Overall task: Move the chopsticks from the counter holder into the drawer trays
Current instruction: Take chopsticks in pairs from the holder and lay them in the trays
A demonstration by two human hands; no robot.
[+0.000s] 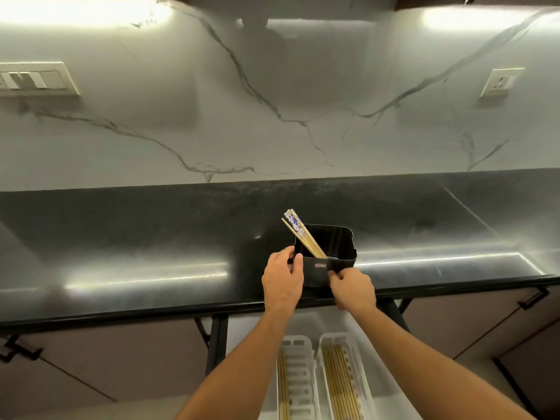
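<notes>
A black holder point(333, 247) stands on the dark counter near its front edge. Several chopsticks point(298, 233), some wooden and some white with blue pattern, lean out of its left side. My left hand point(281, 278) grips the holder's left front corner. My right hand point(353, 287) pinches its front right edge. Below the counter an open drawer holds two white trays: the left tray point(298, 380) has a few wooden chopsticks along its left side, and the right tray point(363, 386) has several wooden chopsticks lying lengthwise.
The black counter point(151, 244) runs wide to both sides, backed by a marble wall with a switch panel point(36, 78) at left and a socket point(501, 82) at right. Cabinet doors with black handles flank the drawer.
</notes>
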